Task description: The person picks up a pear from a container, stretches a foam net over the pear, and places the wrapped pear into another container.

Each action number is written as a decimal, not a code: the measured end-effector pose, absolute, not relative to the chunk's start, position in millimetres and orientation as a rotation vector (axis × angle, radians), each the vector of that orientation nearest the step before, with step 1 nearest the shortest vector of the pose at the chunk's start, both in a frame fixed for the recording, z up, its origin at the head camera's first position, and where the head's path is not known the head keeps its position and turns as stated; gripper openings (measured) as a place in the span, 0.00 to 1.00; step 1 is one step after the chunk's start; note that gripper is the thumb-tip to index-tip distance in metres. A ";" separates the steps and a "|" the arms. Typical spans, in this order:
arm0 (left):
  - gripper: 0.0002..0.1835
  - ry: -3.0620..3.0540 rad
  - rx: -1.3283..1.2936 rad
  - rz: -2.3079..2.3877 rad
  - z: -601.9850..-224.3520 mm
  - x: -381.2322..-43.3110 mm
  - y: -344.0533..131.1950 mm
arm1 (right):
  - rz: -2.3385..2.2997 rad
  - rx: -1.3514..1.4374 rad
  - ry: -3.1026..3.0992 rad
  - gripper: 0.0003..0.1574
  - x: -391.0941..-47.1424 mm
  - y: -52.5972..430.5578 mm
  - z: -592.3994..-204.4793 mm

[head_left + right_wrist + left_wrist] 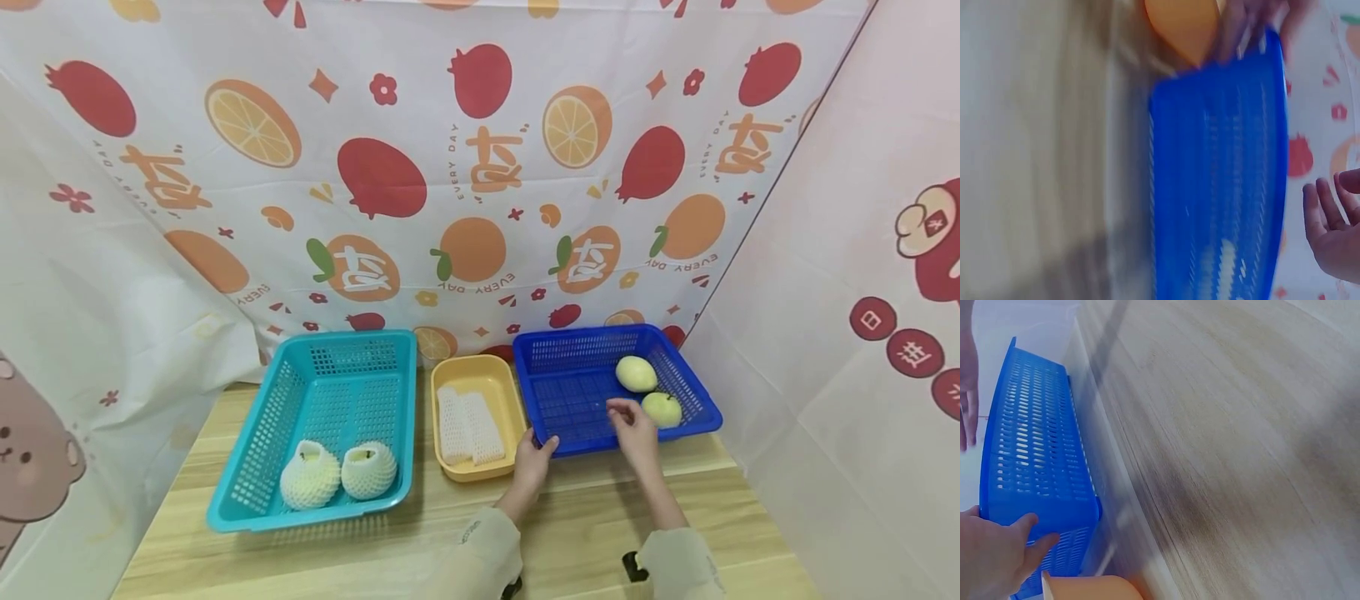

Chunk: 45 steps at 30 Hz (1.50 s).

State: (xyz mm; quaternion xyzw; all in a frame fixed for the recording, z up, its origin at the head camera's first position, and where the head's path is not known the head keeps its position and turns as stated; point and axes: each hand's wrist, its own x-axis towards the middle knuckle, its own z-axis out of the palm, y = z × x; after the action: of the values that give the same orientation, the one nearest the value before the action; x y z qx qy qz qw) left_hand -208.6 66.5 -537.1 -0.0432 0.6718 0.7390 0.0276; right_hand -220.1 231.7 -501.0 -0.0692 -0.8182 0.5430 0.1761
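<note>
My left hand (pixel 531 463) grips the near left corner of the blue basket (pixel 536 392); in the left wrist view its fingers lie over the rim. Above the basket's near side, my right hand (pixel 636 433) hovers with loosely bent fingers and holds nothing. Two pale yellow-green, pear-like fruits lie at the basket's right: a rear fruit (pixel 636 374) and a front fruit (pixel 663 410) with a stem, close to my right hand. In the right wrist view the fingers of my right hand (pixel 1338 234) are spread apart beside the basket's rim.
A yellow tray (pixel 471 475) with white foam net sleeves (pixel 471 425) stands left of the blue basket. Further left, a teal basket (pixel 352 367) holds two foam-wrapped fruits (pixel 310 477). All stand on a wooden table (pixel 585 533) before a fruit-printed curtain (pixel 420 275).
</note>
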 end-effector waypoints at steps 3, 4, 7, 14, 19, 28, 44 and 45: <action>0.25 2.093 -0.150 2.257 -536.6 -208.8 66.1 | 1.320 -0.248 -2.421 0.12 -231.9 257.5 -493.0; 0.25 2.105 -0.151 2.248 -536.3 -208.7 66.0 | 1.245 -0.266 -2.464 0.13 -235.2 265.8 -489.9; 0.25 2.137 -0.156 2.225 -534.7 -208.5 65.9 | 1.049 -0.321 -2.588 0.21 -244.2 289.0 -485.1; 0.24 2.179 -0.161 2.192 -534.3 -208.9 65.8 | 0.799 -0.528 -2.863 0.41 -257.2 320.3 -489.4; 0.24 2.232 -0.158 2.161 -535.5 -209.2 65.9 | 0.678 -0.506 -3.061 0.40 -260.8 325.9 -495.4; 0.24 2.234 -0.151 2.168 -536.7 -209.2 66.2 | 0.697 -0.532 -3.087 0.38 -266.4 324.2 -506.2; 0.24 2.234 -0.146 2.164 -537.5 -209.0 65.1 | 0.846 0.104 -3.120 0.39 -284.2 299.6 -517.5; 0.24 2.231 -0.147 2.164 -537.4 -208.8 65.1 | 0.903 0.134 -3.113 0.38 -285.3 296.3 -517.5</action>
State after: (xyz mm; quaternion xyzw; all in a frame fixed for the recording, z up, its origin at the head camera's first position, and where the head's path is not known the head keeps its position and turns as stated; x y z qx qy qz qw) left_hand -208.8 65.1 -537.4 -0.0473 0.7169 0.6954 0.0147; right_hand -285.3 296.3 -517.5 0.0413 -0.9584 0.2779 -0.0513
